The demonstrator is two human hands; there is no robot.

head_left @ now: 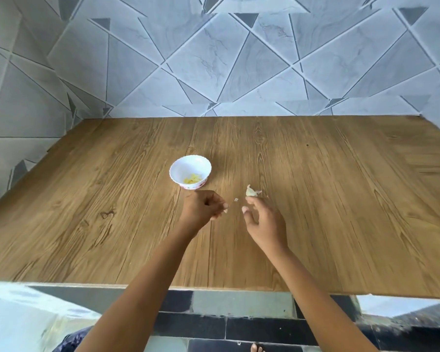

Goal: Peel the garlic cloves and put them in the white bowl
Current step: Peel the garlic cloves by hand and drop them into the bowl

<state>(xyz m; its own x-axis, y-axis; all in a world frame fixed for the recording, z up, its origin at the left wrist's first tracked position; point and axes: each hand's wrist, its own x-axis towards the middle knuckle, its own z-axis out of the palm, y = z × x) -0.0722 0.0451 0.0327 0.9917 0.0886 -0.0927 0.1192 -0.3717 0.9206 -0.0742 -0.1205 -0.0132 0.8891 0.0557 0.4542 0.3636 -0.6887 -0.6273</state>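
A small white bowl (190, 165) with a scalloped rim stands on the wooden table and holds several peeled yellowish garlic cloves (193, 179). To its right lies a pale garlic piece with papery skin (252, 191). My right hand (263, 221) hovers just below that piece, fingers spread and loosely bent, a fingertip close to it or touching it. My left hand (203, 209) sits just below the bowl with fingers loosely curled; I see nothing in it. A tiny skin flake (236, 199) lies between the hands.
The wooden table (315, 212) runs back to a grey patterned tile wall on the far and left sides. Its front edge is near me, with dark floor tiles below. A pale cloth-covered object (23, 318) sits at the lower left.
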